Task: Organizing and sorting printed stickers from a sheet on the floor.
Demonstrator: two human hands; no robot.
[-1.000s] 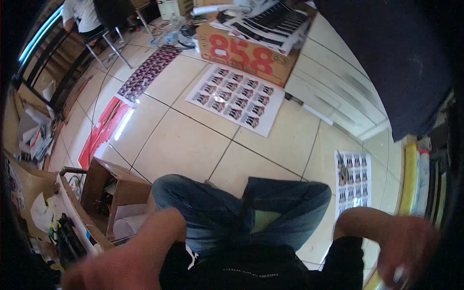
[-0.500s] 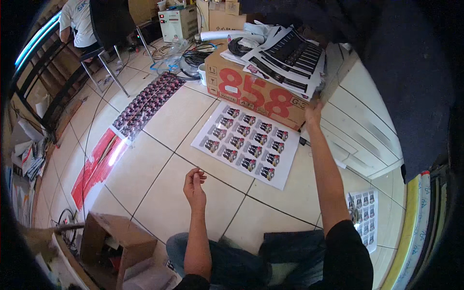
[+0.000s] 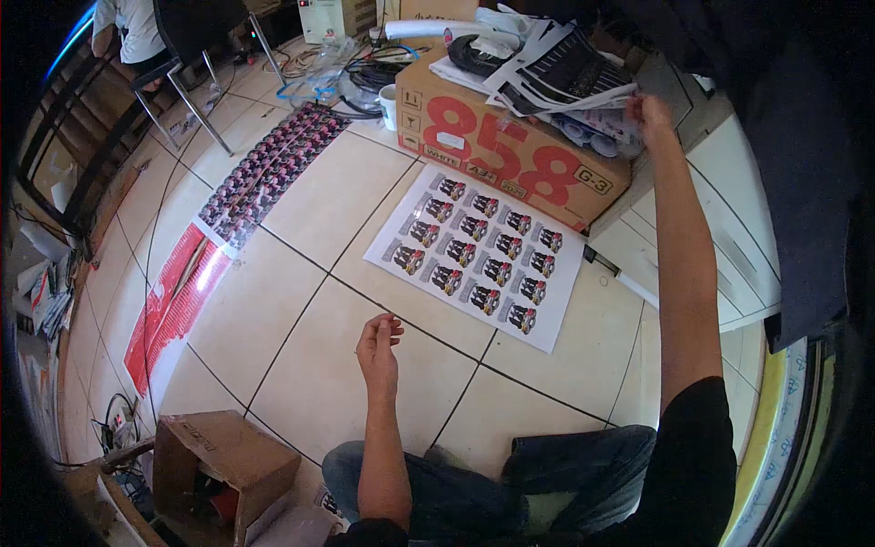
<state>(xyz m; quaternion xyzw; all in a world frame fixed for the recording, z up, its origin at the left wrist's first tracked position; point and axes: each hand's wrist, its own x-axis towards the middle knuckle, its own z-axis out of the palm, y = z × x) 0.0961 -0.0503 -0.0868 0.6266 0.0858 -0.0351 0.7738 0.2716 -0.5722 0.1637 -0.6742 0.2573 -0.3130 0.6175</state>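
Observation:
At the right end of the brown cardboard box, my right hand pinches the near corner of the black-and-white printed sheets lying on top. Their right side is raised, and rolled, partly see-through printed sheets show underneath. Above the floor tiles my left hand hovers, its fingers curled against the thumb; whether anything small is in them cannot be made out. Flat on the floor against the box's front lies a stack of white sticker sheets with rows of repeated colour figures.
White drawers stand right of the box. Left lie a patterned strip and a red-printed sheet. An open carton sits near left. Cables and a white cup are behind. A person sits by a chair.
My right hand has moved up from the box's right edge to the printed sheets and lifted their corner, uncovering the rolled sheets. My left hand stays nearly in place; the view has shifted slightly.

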